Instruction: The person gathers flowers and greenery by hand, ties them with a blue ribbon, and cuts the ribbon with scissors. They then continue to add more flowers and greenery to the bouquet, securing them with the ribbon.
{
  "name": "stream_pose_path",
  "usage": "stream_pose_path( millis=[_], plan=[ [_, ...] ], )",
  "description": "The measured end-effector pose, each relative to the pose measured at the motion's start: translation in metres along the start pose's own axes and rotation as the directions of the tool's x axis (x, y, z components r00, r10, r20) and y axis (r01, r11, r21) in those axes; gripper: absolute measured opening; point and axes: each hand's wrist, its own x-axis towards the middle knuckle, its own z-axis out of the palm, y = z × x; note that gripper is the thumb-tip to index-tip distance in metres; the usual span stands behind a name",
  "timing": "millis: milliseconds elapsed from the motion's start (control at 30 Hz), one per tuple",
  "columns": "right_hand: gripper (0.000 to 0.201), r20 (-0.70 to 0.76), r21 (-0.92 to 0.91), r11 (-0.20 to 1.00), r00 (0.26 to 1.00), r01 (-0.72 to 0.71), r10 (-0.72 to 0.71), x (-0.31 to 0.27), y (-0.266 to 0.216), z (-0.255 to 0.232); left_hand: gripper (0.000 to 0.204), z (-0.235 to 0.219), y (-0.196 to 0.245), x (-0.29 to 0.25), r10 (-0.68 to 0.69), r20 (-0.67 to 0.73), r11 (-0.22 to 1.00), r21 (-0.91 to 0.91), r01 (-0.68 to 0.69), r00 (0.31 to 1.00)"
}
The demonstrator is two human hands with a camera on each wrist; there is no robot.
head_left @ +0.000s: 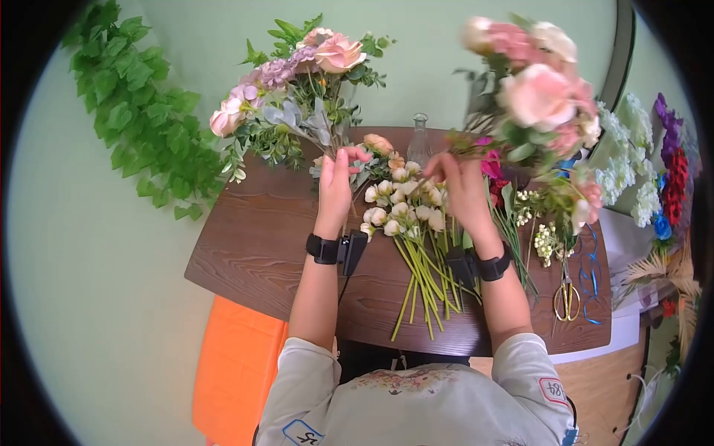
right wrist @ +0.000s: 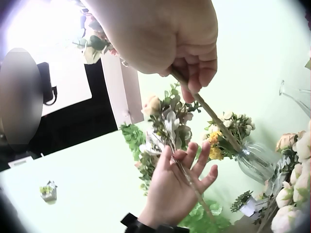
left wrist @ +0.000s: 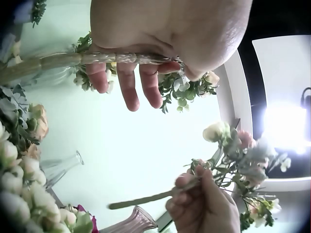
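Observation:
My left hand (head_left: 336,186) holds a bunch of artificial flowers (head_left: 338,56), with a peach rose, lilac blooms and greenery, over the left of the table. In the left wrist view its stem (left wrist: 116,58) crosses the palm, pinched near the thumb, with the other fingers loosely extended. My right hand (head_left: 468,193) pinches a fuller bunch of pink and cream roses (head_left: 543,97), blurred in the head view; its thick stem (right wrist: 214,116) slants below the fingers in the right wrist view. Between the hands lie white, round-headed flowers (head_left: 401,201) with long green stems.
A clear glass bottle (head_left: 420,137) stands at the back of the wooden table (head_left: 245,245). Gold-handled scissors (head_left: 567,301), blue ribbon (head_left: 591,275) and white berry sprigs (head_left: 545,241) lie at the right. A leafy garland (head_left: 126,111) hangs left, above an orange box-like seat (head_left: 238,364).

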Motion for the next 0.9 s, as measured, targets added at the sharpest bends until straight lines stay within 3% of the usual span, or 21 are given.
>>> stream_pose_path(
  millis=[33,67,133,200,233,300,367,400,433,467,500,533,700,800,833,867,900],
  plan=[
    [0.024,-0.111,0.150,0.983,0.990,0.102,-0.085,0.002,0.012,-0.001,0.029,-0.004,-0.009,0.000,0.013,-0.007,1.000,0.026,-0.013,1.000],
    [0.024,-0.112,0.151,0.983,0.990,0.103,-0.086,0.004,0.010,-0.004,0.035,-0.005,-0.013,-0.001,0.026,-0.014,0.998,0.050,-0.025,1.000],
    [0.021,-0.221,0.376,0.926,0.973,0.025,0.063,0.006,0.002,-0.011,0.034,-0.005,-0.023,-0.006,0.018,0.073,1.000,-0.013,-0.017,0.997],
    [0.019,-0.191,0.407,0.913,0.975,-0.023,0.110,0.010,0.025,-0.019,0.033,0.007,-0.022,-0.014,0.038,0.170,0.997,-0.069,-0.027,0.985],
    [0.017,-0.158,0.436,0.897,0.975,-0.073,0.156,0.010,0.037,-0.022,0.030,0.018,-0.019,-0.022,-0.012,0.134,0.994,-0.107,0.027,0.991],
    [0.015,-0.094,0.470,0.866,0.966,-0.171,0.242,0.010,0.054,-0.021,0.025,0.027,-0.015,-0.033,-0.121,0.283,0.991,-0.023,0.133,0.951],
    [0.014,-0.227,0.275,0.960,0.974,0.054,0.010,0.011,0.080,-0.008,0.021,0.042,0.000,-0.044,-0.138,0.425,0.986,0.145,0.084,0.894],
    [0.014,-0.239,0.268,0.962,0.971,0.055,0.012,0.006,0.082,-0.011,0.022,0.047,-0.008,-0.053,-0.189,0.437,0.980,0.146,0.138,0.879],
    [0.018,-0.038,-0.149,0.932,0.943,-0.332,0.330,-0.004,0.083,-0.015,0.022,0.053,-0.011,-0.056,-0.187,0.449,0.980,0.143,0.136,0.874],
    [0.024,0.007,-0.577,0.618,0.753,-0.535,0.658,-0.009,0.078,-0.018,0.026,0.060,-0.013,-0.059,-0.178,0.431,0.976,0.194,0.103,0.884],
    [0.024,-0.001,-0.575,0.615,0.753,-0.539,0.658,-0.010,0.075,-0.021,0.031,0.063,-0.016,-0.062,-0.168,0.412,0.967,0.244,0.069,0.895],
    [0.025,0.024,-0.557,0.650,0.772,-0.517,0.635,-0.010,0.073,-0.023,0.034,0.058,-0.043,-0.065,-0.037,0.448,0.952,0.287,-0.104,0.893],
    [0.030,0.162,-0.446,0.814,0.860,-0.373,0.484,-0.007,0.063,-0.023,0.040,0.050,-0.055,-0.061,-0.130,0.445,0.859,0.497,-0.124,0.886],
    [0.033,0.233,-0.361,0.890,0.897,-0.278,0.375,-0.005,0.058,-0.023,0.041,0.036,-0.088,-0.060,-0.384,0.290,0.891,0.367,0.268,0.877],
    [0.034,0.254,-0.331,0.911,0.907,-0.245,0.337,-0.005,0.056,-0.024,0.041,0.032,-0.098,-0.060,-0.383,0.289,0.890,0.369,0.267,0.877],
    [0.034,0.255,-0.329,0.912,0.907,-0.244,0.335,-0.006,0.053,-0.025,0.042,0.031,-0.098,-0.059,-0.269,0.311,0.816,0.576,0.044,0.912],
    [0.027,0.198,-0.421,0.897,0.952,-0.131,0.232,-0.008,0.051,-0.026,0.043,0.031,-0.097,-0.058,-0.160,0.360,0.657,0.734,-0.173,0.919]
  ],
)
